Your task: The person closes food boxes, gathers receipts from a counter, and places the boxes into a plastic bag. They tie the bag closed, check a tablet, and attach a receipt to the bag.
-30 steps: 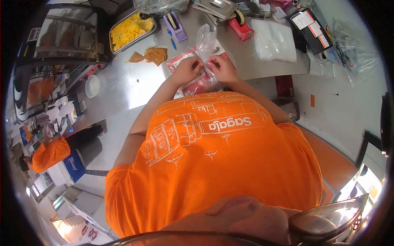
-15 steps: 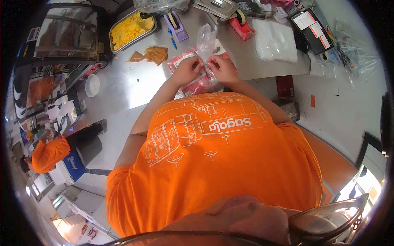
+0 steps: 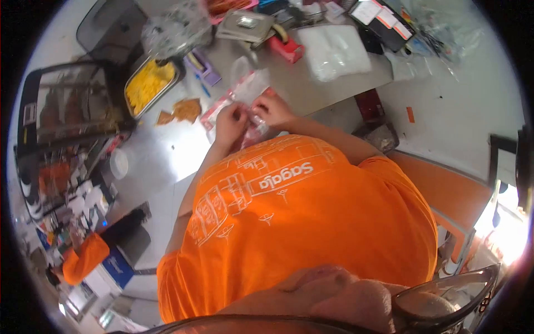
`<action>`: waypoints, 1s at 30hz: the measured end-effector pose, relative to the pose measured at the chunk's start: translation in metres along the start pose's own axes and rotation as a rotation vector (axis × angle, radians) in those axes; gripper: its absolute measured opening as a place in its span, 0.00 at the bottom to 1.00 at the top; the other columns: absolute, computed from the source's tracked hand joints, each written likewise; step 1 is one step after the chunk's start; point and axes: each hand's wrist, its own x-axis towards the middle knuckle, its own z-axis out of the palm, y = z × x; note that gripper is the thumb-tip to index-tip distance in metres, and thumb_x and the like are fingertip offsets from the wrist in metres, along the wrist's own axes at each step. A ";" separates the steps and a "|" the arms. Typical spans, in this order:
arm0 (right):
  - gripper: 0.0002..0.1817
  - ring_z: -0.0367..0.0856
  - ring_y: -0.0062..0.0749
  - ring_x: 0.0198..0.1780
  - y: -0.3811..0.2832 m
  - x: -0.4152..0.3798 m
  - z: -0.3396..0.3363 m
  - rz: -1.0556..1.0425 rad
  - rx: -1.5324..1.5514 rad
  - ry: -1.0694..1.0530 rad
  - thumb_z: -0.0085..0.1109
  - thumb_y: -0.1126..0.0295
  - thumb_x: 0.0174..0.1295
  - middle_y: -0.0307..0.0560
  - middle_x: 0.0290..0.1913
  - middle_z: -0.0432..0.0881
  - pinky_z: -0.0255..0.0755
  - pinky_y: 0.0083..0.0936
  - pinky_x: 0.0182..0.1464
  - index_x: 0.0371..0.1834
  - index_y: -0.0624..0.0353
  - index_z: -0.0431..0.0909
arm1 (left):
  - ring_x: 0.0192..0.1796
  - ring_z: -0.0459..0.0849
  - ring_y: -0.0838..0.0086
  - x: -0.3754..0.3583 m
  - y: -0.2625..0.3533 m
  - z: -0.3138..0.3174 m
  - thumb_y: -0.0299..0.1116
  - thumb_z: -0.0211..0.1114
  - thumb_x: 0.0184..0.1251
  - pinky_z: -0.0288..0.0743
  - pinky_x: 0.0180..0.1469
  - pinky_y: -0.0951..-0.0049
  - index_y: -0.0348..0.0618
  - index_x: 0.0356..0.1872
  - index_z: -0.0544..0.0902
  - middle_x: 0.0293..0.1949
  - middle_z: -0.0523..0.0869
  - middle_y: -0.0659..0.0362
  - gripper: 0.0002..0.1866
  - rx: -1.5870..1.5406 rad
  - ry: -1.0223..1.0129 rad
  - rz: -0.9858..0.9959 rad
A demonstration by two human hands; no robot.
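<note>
A clear plastic bag with red and white contents (image 3: 255, 132) lies at the near edge of the metal table (image 3: 311, 103). My left hand (image 3: 232, 121) is closed on the bag's left side, thumb and fingers pinched together. Just to its right, my right hand (image 3: 271, 110) pinches the gathered plastic as well. The loose upper part of the bag spreads beyond both hands, over a red and white sheet or packet (image 3: 213, 114). Exactly how the fingertips hold the plastic is too small to tell.
Brown pieces (image 3: 187, 110), a tray of yellow food (image 3: 149, 84), a blue pen (image 3: 202, 86) and a purple tape dispenser (image 3: 203, 68) lie left. Beyond are a red dispenser (image 3: 286, 49) and clear bags (image 3: 334, 53). A co-worker in orange (image 3: 86, 259) is far left.
The whole view has turned and shifted, so the table items appear farther left. My hands are a little farther apart and lower on the bag, whose top no longer stands up between them.
</note>
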 end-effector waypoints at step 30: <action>0.13 0.80 0.61 0.48 0.189 0.030 -0.429 0.387 -0.828 0.697 0.63 0.69 0.55 0.61 0.70 0.61 0.76 0.47 0.52 0.43 0.59 0.78 | 0.33 0.75 0.57 -0.022 0.026 0.023 0.26 0.62 0.65 0.68 0.38 0.58 0.38 0.36 0.79 0.29 0.78 0.51 0.03 0.570 0.368 0.124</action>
